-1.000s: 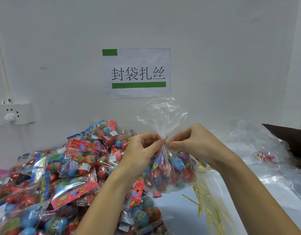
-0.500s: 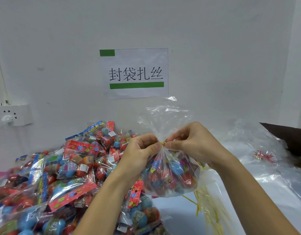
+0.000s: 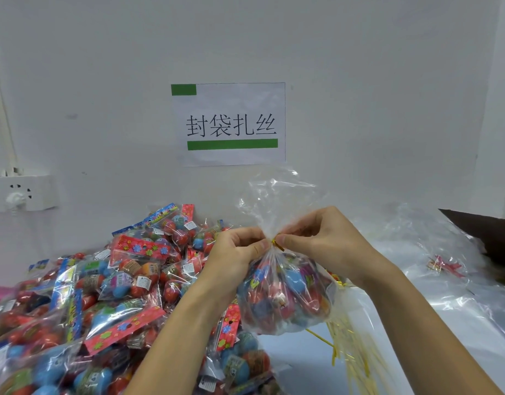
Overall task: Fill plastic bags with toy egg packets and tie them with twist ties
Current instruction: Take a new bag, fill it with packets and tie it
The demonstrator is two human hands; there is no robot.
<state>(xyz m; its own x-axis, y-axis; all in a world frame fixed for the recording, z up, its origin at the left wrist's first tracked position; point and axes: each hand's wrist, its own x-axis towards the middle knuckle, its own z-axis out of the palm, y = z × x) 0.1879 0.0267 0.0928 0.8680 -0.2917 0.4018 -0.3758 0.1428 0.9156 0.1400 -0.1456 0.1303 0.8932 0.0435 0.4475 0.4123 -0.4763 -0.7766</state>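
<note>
While raised, both hands pinch the bag's twist tie.

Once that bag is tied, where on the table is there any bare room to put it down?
One bare patch of table shows, just below the held bag, between the heap of egg packets on the left and the loose gold twist ties on the right. The far right is covered with empty clear bags. The left is crowded right up to the wall.

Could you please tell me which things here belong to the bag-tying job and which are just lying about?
In the job: filled plastic bag, gold twist tie, left hand, right hand, spare twist ties, egg packet pile.
Lying about: wall sign, power strip.
</note>
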